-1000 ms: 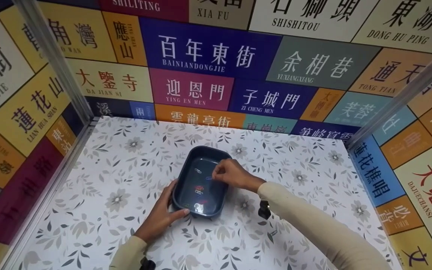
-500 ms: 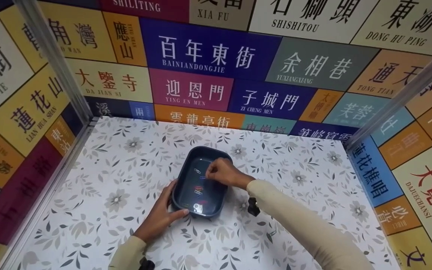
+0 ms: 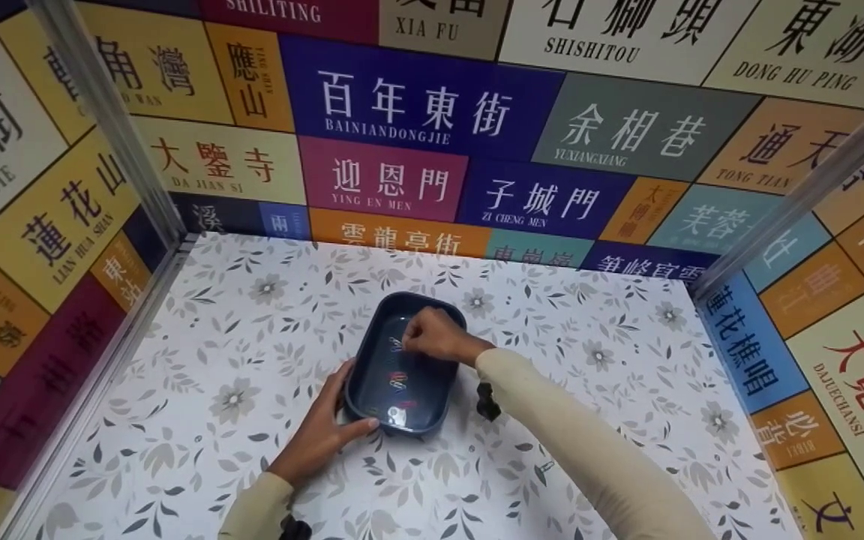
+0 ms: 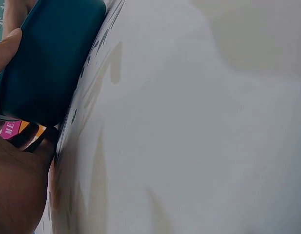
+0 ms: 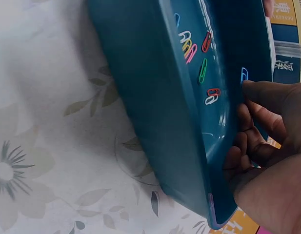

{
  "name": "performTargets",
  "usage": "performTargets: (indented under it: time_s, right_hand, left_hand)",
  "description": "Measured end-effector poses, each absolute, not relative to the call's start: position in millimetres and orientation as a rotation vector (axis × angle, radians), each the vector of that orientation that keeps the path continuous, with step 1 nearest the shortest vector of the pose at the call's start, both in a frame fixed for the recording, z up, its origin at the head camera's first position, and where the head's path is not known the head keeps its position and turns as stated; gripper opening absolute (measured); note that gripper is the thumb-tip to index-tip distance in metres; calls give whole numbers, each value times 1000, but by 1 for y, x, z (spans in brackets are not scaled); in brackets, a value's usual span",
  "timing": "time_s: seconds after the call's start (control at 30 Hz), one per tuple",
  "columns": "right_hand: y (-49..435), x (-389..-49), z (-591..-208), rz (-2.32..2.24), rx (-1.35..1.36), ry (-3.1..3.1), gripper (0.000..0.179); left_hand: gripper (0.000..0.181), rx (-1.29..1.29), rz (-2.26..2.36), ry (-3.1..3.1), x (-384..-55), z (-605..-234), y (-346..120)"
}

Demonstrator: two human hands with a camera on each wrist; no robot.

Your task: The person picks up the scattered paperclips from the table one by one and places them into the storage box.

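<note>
A dark blue rectangular tray [image 3: 413, 409] stands on the table. My left hand [image 3: 317, 439] holds it at its near left corner, thumb on the near rim and fingers along the left side. Over the tray, my right hand [image 3: 438, 335] pinches a blue paper clip [image 5: 244, 74] between thumb and forefinger. Several paper clips lie on the tray's floor: a green clip [image 5: 203, 71], a red clip [image 5: 206, 42], a pink clip [image 5: 191, 53] and others in white, yellow and blue. Near my right fingers, a red clip [image 5: 213, 91] touches a white clip [image 5: 211, 100].
The table [image 3: 252, 337] wears a white cloth with grey leaves and flowers. Right of the tray, a small greenish thing [image 3: 545, 469] lies on the cloth, too small to make out. Sign-covered panels [image 3: 417, 97] enclose the back and both sides.
My right hand has moved left, farther over the tray, with the blue paper clip still pinched. My left hand and the tray have stayed in place.
</note>
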State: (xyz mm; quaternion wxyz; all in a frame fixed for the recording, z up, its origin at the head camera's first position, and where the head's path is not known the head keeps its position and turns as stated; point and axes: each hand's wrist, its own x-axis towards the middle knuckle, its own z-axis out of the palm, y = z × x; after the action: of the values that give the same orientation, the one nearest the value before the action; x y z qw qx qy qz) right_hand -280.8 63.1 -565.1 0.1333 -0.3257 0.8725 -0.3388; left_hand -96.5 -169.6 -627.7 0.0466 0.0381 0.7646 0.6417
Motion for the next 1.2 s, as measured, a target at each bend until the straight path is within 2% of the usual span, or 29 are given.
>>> performTargets:
  time_s: [0.17,0.43,1.0,1.2]
  right_hand:
    - [57,-274,-544,-935,-819,2505,7]
    - [47,-270,-536,-925,-743,2494,7]
    - [41,-281,-574,-977,-605,2493,25]
    - [36,-277,-568,-945,-558,2496,27]
  left_hand:
    - [109,127,1961,2340,-97,-629,-169]
    - [111,125,1944,2352,-98,-630,-170]
    - [110,142,1977,2326,-96,-628,-168]
    - [110,147,1972,2340,-96,-627,-169]
